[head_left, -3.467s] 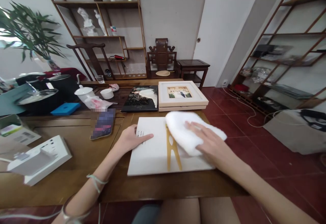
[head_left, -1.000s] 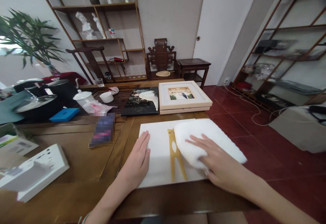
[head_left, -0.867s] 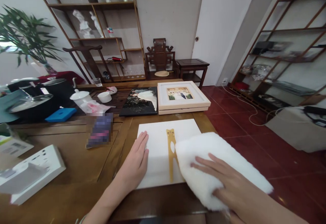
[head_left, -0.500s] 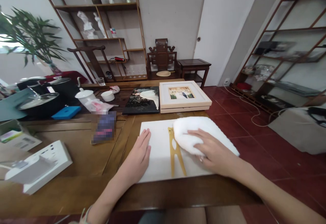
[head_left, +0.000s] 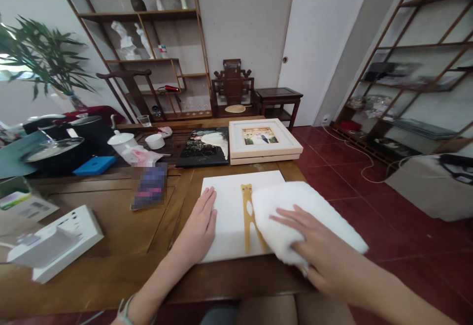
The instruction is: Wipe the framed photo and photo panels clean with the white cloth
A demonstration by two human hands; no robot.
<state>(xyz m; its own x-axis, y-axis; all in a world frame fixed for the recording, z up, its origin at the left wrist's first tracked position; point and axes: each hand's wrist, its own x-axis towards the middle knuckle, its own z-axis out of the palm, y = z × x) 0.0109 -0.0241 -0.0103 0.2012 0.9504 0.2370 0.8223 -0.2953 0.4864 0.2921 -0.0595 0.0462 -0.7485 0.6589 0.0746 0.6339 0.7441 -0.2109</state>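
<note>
A flat white board lies near the table's front edge, with a long yellow animal-shaped figure down its middle. My left hand rests on the board's left side, fingers stretched out and close together. In my right hand is a thick, fluffy white towel, pressed over the board's right part. The thumb and some fingers sink into its folds. The towel covers the right side of the board and part of the figure's lower right leg, and its far end hangs past the table's right side.
Behind the board lie a dark photo panel and a pale wooden picture frame. To the left are a white box-like device, a blue box, a white lidded bowl and a dark pan. Red floor tiles extend on the right.
My right hand has moved the towel towards me and a little to the right, baring the board's far right corner. My left hand stays in place on the board.
</note>
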